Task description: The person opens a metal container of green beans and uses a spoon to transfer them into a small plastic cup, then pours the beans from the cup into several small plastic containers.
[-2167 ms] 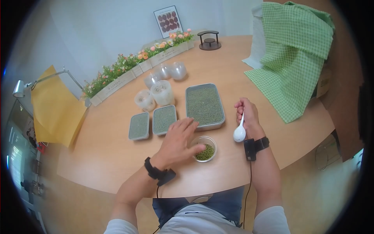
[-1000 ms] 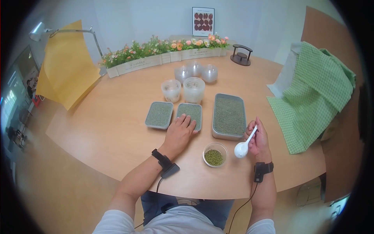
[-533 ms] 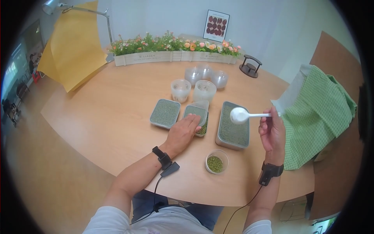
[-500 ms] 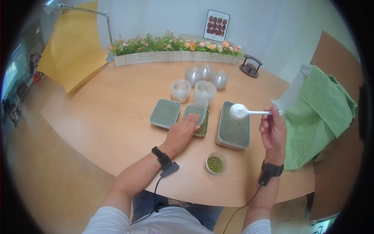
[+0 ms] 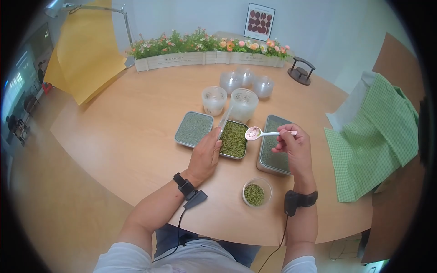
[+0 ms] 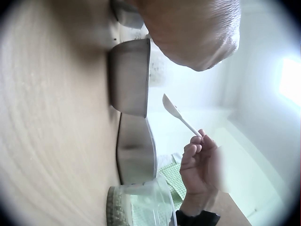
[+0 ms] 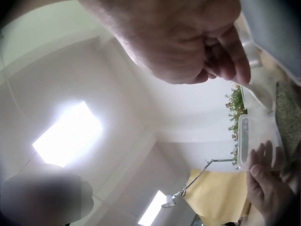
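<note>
My left hand (image 5: 203,157) holds a translucent lid (image 5: 225,122) tipped up on edge at the left side of the middle metal container (image 5: 234,140). That container is uncovered and full of green mung beans. In the right wrist view the fingers show through the lid (image 7: 256,136), with the thumb on its near side. My right hand (image 5: 293,148) pinches a white spoon (image 5: 253,133) by its handle. The spoon's bowl hangs over the right edge of the beans. A small clear cup (image 5: 256,193) with mung beans in it stands near the front of the table.
A lidded container (image 5: 194,128) lies to the left, a larger one (image 5: 272,159) to the right under my right hand. Plastic cups (image 5: 243,103) and clear domed cups (image 5: 231,81) stand behind. Further back are flower boxes (image 5: 177,61); a green checked cloth (image 5: 371,141) hangs at the right.
My left hand has gone from reaching over the bean cup to the middle container and raised its lid. My right hand has brought the spoon up and left, over the beans.
</note>
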The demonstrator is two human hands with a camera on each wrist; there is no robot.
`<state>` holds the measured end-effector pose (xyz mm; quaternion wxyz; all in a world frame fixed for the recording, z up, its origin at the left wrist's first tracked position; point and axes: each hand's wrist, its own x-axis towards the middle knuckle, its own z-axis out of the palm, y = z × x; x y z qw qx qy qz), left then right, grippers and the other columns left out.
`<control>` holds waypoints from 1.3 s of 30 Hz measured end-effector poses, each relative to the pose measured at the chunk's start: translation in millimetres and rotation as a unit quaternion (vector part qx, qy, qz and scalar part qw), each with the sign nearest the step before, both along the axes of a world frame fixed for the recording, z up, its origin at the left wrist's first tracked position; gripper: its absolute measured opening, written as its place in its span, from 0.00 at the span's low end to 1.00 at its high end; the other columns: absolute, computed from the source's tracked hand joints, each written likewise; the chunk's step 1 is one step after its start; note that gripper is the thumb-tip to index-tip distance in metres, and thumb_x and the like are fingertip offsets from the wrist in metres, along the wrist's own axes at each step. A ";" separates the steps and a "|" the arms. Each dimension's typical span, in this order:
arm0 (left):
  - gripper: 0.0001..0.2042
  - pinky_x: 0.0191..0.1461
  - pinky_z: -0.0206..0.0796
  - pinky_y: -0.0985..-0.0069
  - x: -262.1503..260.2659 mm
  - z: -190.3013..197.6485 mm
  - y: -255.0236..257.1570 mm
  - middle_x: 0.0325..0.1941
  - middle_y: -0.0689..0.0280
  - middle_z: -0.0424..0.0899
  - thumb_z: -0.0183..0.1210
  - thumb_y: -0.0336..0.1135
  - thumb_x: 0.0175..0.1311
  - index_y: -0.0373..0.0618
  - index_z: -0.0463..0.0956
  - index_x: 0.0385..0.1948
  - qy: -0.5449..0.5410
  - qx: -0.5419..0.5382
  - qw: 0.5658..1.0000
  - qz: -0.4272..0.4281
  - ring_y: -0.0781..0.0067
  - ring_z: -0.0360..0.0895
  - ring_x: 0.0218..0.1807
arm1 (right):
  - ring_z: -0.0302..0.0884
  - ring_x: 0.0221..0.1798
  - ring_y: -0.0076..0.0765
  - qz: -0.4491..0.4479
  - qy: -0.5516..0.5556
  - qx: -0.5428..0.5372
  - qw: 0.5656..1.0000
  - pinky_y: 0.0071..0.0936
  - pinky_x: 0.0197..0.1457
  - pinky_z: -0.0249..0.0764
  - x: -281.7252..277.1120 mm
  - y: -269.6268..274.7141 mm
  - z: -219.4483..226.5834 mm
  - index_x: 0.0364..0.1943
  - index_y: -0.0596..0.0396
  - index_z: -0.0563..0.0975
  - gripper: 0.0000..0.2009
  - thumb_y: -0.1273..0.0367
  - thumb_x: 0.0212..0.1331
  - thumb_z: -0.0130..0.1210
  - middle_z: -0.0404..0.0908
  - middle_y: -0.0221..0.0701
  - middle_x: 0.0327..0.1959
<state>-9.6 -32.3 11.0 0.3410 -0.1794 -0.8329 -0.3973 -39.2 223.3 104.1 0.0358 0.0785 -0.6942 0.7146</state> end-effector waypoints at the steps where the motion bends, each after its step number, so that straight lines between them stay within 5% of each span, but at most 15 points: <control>1: 0.17 0.62 0.69 0.58 0.0 0.2 0.4 0.58 0.43 0.79 0.48 0.32 0.78 0.29 0.69 0.61 -0.004 0.007 1.000 0.000 0.42 0.77 0.58 | 0.75 0.24 0.17 0.000 -0.002 0.001 1.000 0.21 0.30 0.83 -0.6 -3.2 -5.0 0.42 0.60 0.80 0.10 0.67 0.70 0.54 0.78 0.27 0.29; 6: 0.18 0.62 0.69 0.58 -0.3 -0.5 0.4 0.58 0.42 0.78 0.46 0.34 0.79 0.29 0.69 0.61 -0.018 0.028 0.999 0.004 0.42 0.77 0.59 | 0.79 0.31 0.18 0.023 0.014 0.116 0.993 0.21 0.35 0.81 0.2 -12.8 -15.9 0.45 0.62 0.81 0.11 0.67 0.70 0.54 0.82 0.29 0.33; 16: 0.18 0.60 0.70 0.58 0.1 0.2 1.0 0.57 0.42 0.79 0.47 0.35 0.79 0.29 0.70 0.61 -0.018 0.038 0.999 0.010 0.41 0.77 0.57 | 0.81 0.37 0.21 0.015 0.028 0.158 0.987 0.21 0.37 0.82 3.5 -20.2 -18.0 0.46 0.62 0.82 0.12 0.67 0.70 0.54 0.83 0.29 0.35; 24: 0.20 0.65 0.68 0.61 -0.4 -2.6 -0.2 0.59 0.40 0.78 0.45 0.36 0.80 0.30 0.69 0.64 -0.035 0.041 0.999 -0.001 0.41 0.76 0.60 | 0.80 0.29 0.19 0.089 -0.056 0.097 0.990 0.17 0.26 0.78 -3.9 -22.5 -34.3 0.48 0.65 0.80 0.12 0.70 0.70 0.52 0.84 0.32 0.35; 39: 0.18 0.62 0.70 0.59 -1.3 -1.8 0.9 0.58 0.43 0.79 0.48 0.34 0.78 0.31 0.70 0.62 -0.023 0.037 0.999 0.001 0.42 0.77 0.59 | 0.85 0.31 0.26 0.073 -0.153 -0.023 0.985 0.20 0.36 0.85 -14.2 -18.4 -43.9 0.44 0.65 0.79 0.09 0.71 0.72 0.52 0.85 0.36 0.34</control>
